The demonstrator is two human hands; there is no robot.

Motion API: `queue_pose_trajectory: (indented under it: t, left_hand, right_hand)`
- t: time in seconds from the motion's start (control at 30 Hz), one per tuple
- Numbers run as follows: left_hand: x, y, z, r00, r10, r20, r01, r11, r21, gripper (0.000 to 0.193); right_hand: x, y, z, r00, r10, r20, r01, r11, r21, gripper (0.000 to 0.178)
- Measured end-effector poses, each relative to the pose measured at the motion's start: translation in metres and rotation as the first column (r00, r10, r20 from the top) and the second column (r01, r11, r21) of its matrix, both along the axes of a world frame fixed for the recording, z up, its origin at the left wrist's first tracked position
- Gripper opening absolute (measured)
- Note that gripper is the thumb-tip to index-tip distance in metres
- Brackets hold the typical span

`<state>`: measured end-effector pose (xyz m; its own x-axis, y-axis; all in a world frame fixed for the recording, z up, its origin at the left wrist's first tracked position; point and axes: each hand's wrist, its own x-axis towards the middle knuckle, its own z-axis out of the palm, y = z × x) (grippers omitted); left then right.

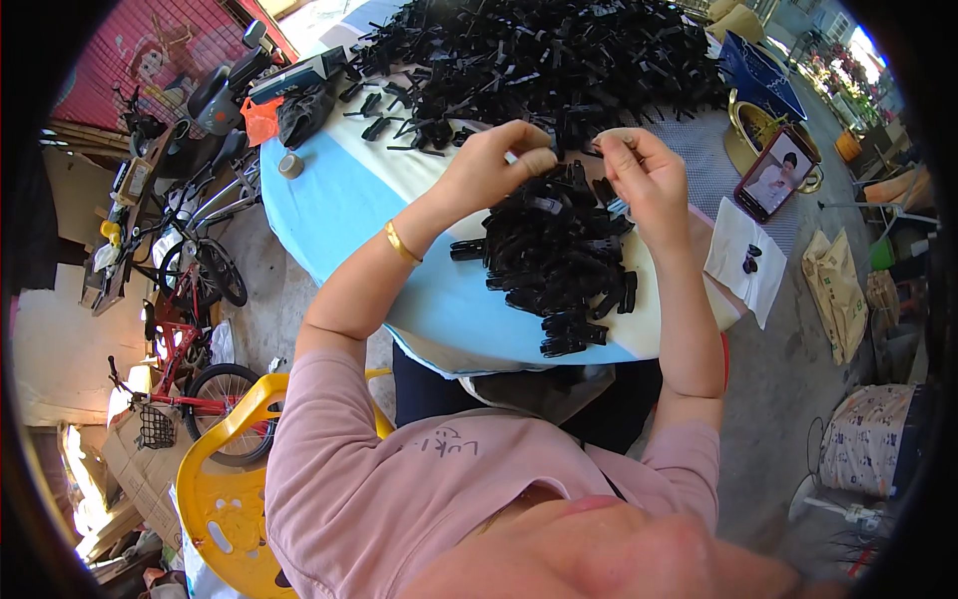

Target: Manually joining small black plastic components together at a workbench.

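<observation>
My left hand (pixel 499 165), with a gold bangle (pixel 401 243) on its wrist, is closed, thumb and fingertips together at the far side of a small heap of black pieces (pixel 554 250). Level with it, my right hand (pixel 644 178) is pinched. What either hand holds, if anything, is too small to make out. Between the two hands is a narrow gap with dark pieces behind it. The heap's pieces look like short, narrow bundles of black plastic; their exact kind is unclear. Beyond my hands spreads a much larger pile of loose black pieces (pixel 539 65).
The cloth-covered table (pixel 329 215) bears a small round container (pixel 290 166) and an orange bag (pixel 262 121) at left. To the right are a phone (pixel 773 175) leaning on a gold pot (pixel 743 145), and white paper (pixel 738 285) with dark bits. A yellow chair (pixel 225 479) stands left.
</observation>
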<state>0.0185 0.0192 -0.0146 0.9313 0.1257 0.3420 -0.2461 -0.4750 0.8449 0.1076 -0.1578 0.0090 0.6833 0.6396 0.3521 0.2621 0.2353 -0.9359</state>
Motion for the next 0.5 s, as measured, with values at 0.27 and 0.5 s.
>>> queue_pose_trajectory:
  t: [0.27, 0.5]
  left_hand:
    - [0.022, 0.005, -0.009, 0.986, -0.028, -0.164, 0.108, 0.86, 0.498, 0.019]
    - [0.008, 0.003, -0.002, 0.995, -0.09, -0.035, 0.08, 0.972, -0.22, 0.012]
  right_hand:
    - [-0.011, 0.009, -0.005, 0.947, -0.072, 0.312, 0.095, 0.994, -0.059, 0.011]
    - [0.011, 0.011, -0.02, 0.969, -0.151, 0.195, 0.159, 0.987, -0.024, 0.017]
